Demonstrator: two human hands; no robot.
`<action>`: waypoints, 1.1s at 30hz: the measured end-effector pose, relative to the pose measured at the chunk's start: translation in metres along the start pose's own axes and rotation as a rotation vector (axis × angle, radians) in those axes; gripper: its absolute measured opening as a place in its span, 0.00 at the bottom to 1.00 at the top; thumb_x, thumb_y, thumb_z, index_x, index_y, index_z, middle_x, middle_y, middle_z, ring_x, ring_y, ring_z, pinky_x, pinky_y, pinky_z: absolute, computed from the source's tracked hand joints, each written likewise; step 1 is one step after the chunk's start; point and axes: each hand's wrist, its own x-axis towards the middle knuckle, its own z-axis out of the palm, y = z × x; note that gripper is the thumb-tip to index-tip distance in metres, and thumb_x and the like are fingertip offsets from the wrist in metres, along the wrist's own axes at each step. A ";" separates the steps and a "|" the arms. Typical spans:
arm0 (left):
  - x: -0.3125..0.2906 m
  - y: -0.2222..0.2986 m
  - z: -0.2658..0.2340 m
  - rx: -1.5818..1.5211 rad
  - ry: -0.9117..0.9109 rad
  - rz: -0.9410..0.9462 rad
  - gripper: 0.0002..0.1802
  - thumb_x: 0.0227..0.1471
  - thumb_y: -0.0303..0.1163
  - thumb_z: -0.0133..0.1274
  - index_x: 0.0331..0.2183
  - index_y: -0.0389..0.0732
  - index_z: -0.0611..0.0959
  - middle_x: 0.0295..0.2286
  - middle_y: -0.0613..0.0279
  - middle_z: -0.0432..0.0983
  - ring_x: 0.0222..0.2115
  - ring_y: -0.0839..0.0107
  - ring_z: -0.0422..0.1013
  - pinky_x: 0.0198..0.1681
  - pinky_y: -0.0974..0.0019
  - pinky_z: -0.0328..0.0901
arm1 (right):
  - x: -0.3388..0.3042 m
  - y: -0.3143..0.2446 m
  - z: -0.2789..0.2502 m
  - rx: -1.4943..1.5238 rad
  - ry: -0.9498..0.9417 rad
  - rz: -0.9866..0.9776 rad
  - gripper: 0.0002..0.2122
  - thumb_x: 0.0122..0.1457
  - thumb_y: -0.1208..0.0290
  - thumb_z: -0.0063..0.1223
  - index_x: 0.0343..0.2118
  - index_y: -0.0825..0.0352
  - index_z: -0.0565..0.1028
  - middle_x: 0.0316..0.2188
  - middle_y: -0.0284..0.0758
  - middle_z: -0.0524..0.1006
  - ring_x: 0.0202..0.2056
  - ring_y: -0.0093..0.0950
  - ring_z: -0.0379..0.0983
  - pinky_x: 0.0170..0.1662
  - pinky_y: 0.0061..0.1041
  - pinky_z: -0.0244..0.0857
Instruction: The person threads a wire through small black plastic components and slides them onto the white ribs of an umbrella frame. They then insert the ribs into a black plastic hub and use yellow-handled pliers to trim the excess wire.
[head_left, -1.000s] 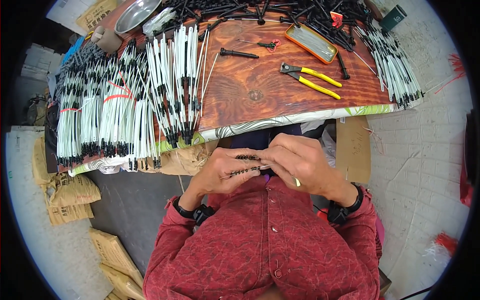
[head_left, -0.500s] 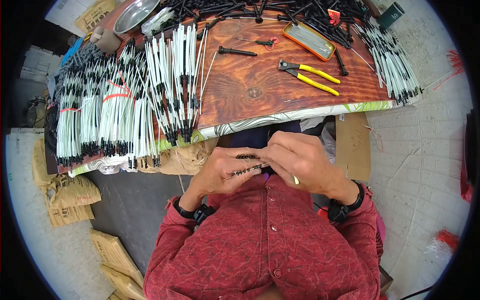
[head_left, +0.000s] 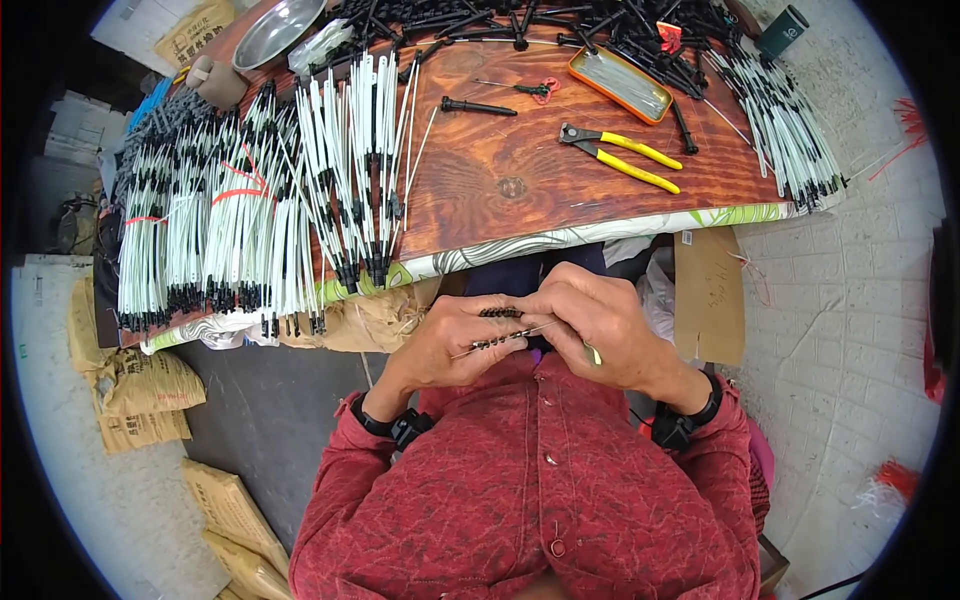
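In front of my chest, below the table edge, my two hands meet. My left hand [head_left: 447, 340] is closed around small black ribbed pieces [head_left: 500, 341], set in two rows between its fingers. A thin needle-like rod [head_left: 461, 355] runs along the lower row and sticks out on both sides. At the right end of the rows, my right hand [head_left: 600, 322] pinches with thumb and fingers. Its fingertips hide most of what they grip. A small pale yellow-green tip [head_left: 594, 354] pokes out under the right hand.
On the wooden table [head_left: 470, 190] lie yellow-handled pincers [head_left: 628, 158], small red-handled scissors [head_left: 540, 91] and an orange-rimmed tin [head_left: 622, 85] of thin needles. Bundles of white strips with black parts [head_left: 240, 220] cover its left side; more strips [head_left: 785, 130] lie right. Loose black plastic parts [head_left: 450, 22] heap behind.
The hands stay together in nearly the same pose. The whole view has shifted very slightly, and the thin rod shows a little more beside the right fingertips.
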 end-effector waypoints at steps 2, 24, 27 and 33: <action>0.000 0.001 -0.001 -0.006 -0.005 -0.012 0.11 0.51 0.24 0.61 0.38 0.32 0.86 0.38 0.45 0.81 0.32 0.52 0.80 0.35 0.61 0.73 | 0.002 0.001 -0.002 -0.021 -0.017 -0.027 0.09 0.52 0.82 0.61 0.37 0.70 0.79 0.27 0.38 0.74 0.26 0.33 0.74 0.28 0.29 0.67; 0.000 -0.008 0.000 -0.076 -0.009 -0.035 0.10 0.51 0.24 0.61 0.38 0.32 0.86 0.39 0.44 0.81 0.34 0.52 0.79 0.36 0.60 0.72 | 0.002 0.014 0.007 0.266 -0.052 0.095 0.08 0.54 0.82 0.58 0.37 0.72 0.77 0.28 0.39 0.73 0.28 0.35 0.73 0.30 0.31 0.66; 0.000 -0.010 -0.002 -0.064 -0.029 -0.033 0.10 0.51 0.24 0.60 0.38 0.32 0.86 0.40 0.45 0.81 0.34 0.51 0.79 0.36 0.60 0.72 | 0.005 0.012 0.007 0.196 -0.037 0.042 0.08 0.53 0.82 0.59 0.37 0.72 0.77 0.28 0.39 0.72 0.28 0.35 0.73 0.29 0.31 0.67; 0.003 -0.005 -0.001 0.020 -0.051 -0.058 0.09 0.51 0.23 0.60 0.37 0.32 0.86 0.41 0.45 0.80 0.34 0.51 0.79 0.37 0.60 0.72 | 0.007 0.009 0.003 -0.088 -0.043 -0.097 0.09 0.52 0.81 0.61 0.37 0.71 0.77 0.28 0.38 0.74 0.27 0.34 0.73 0.28 0.30 0.67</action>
